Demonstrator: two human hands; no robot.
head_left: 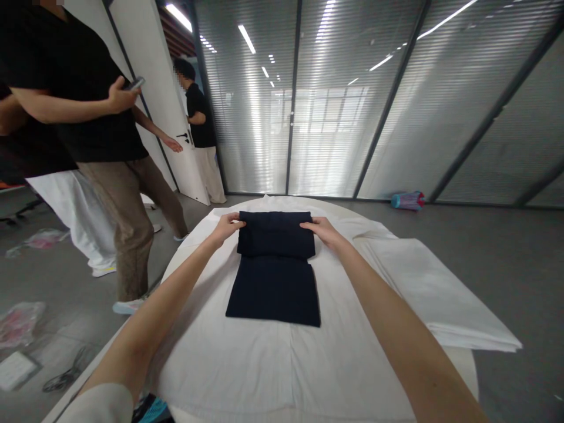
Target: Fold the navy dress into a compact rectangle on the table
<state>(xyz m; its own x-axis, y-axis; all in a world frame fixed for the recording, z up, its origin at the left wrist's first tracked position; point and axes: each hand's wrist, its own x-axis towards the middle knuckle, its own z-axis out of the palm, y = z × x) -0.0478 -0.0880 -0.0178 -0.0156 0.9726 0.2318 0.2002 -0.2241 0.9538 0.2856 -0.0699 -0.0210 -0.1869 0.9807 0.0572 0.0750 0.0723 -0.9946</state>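
A dark navy garment (274, 276) lies folded into a narrow strip on the white cloth-covered round table (247, 364). Its far end is folded back over itself into a thicker band. My left hand (227, 227) pinches the left corner of that folded band. At the band's right corner my right hand (321, 229) grips the fabric, fingers closed on it. Both arms reach straight out over the table.
A folded white sheet (436, 294) hangs over the table's right side. Two people in black shirts stand at the left (97, 147) and by the white door (198, 129); the nearer holds a phone. Plastic bags (20, 320) lie on the grey floor. A colourful cylinder (408, 200) rests by the glass wall.
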